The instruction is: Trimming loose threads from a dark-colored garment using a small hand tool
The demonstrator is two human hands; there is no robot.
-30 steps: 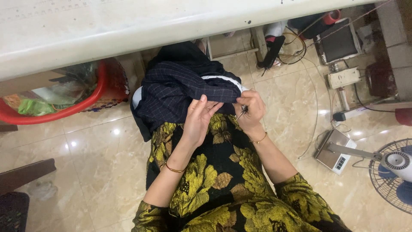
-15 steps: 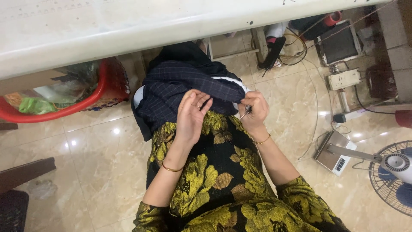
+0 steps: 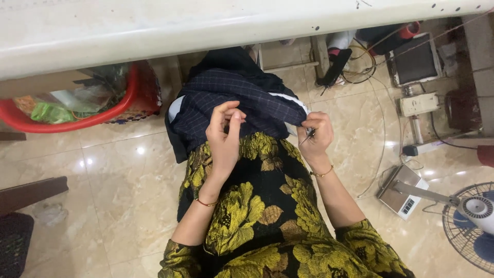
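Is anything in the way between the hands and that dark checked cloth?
Nothing visible. The left hand rests right on the dark checked cloth on the lap, and the right hand pinches its edge while holding a small thin tool.

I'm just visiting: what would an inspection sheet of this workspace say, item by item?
Surface: white table edge above; glossy tiled floor below.
Job's things: dark checked garment on the lap; small thin tool.
Clutter: red basket with bags.
Hands: left hand rests on the garment; right hand pinches the tool at the hem.
Cables: wires across the floor.
Surroundings: fan, pedal.
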